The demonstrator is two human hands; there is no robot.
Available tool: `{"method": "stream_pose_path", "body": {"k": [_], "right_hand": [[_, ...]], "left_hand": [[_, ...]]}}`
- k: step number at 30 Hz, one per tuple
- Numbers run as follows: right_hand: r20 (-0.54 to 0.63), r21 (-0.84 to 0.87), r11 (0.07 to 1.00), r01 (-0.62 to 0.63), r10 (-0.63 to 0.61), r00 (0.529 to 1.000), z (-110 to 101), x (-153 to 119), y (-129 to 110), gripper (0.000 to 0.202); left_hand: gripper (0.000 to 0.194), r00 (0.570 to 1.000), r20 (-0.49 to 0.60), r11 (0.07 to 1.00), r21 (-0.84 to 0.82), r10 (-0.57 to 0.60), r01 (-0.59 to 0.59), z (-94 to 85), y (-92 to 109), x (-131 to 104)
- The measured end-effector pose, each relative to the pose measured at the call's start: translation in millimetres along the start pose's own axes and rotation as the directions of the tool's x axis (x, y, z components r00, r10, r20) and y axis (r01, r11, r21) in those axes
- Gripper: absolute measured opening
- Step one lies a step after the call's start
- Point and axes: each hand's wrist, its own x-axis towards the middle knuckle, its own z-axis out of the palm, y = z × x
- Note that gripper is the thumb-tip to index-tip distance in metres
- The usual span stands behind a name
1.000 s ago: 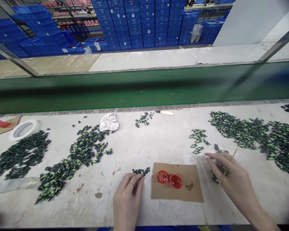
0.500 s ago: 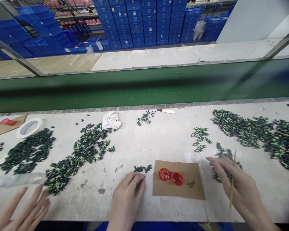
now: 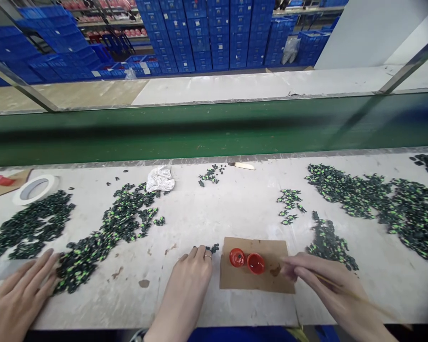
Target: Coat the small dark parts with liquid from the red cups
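My left hand (image 3: 189,280), with a ring on one finger, rests palm down on the table. Its bent fingertips cover part of a small row of dark round pieces (image 3: 215,248). My right hand (image 3: 324,280) is closed around a thin wooden stick (image 3: 345,292) and is slightly blurred, its fingertips over the right edge of a brown cardboard piece (image 3: 274,282). On the cardboard sit two small red cups (image 3: 237,257), side by side; the right cup (image 3: 256,263) holds red liquid. Just behind my right hand lies a pile of dark green pieces (image 3: 330,240).
Another person's hand (image 3: 24,294) lies at the left, beside a black-green pile (image 3: 80,266). Farther back are a tape roll (image 3: 36,189), a crumpled white cloth (image 3: 160,179) and a white-handled tool (image 3: 243,166). A large pile (image 3: 371,194) spreads at the right.
My right hand has moved left to the cardboard, and the stick has tilted flatter. My left hand's fingers have reached forward over the dark pieces. The other person's hand has shifted.
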Motion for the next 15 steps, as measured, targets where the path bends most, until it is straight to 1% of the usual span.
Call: {"method": "stream_pose_path", "body": {"k": [2, 4, 8, 12, 15], "right_hand": [[-0.003, 0.010, 0.999, 0.045, -0.045, 0.999, 7, 2, 1, 0.024], [-0.019, -0.027, 0.998, 0.058, -0.058, 0.998, 16, 3, 4, 0.030], [-0.015, -0.099, 0.994, 0.057, -0.058, 0.998, 32, 3, 12, 0.025], [0.013, -0.133, 0.988, 0.081, -0.080, 0.997, 45, 3, 15, 0.028], [0.024, -0.164, 0.981, 0.099, -0.097, 0.995, 49, 5, 15, 0.031]], "left_hand": [[0.053, 0.999, 0.036, 1.000, 0.028, 0.011, -0.012, -3.5, 3, 4], [0.055, 0.998, 0.060, 0.999, 0.035, 0.018, -0.020, -4.0, 4, 5], [0.050, 0.997, 0.065, 0.999, -0.015, 0.029, -0.028, 0.6, 2, -3], [0.032, 0.999, 0.000, 0.981, -0.190, 0.035, -0.034, 4.5, 6, -19], [0.024, 0.999, -0.047, 0.935, -0.354, 0.014, -0.030, 4.9, 13, -30]]}}
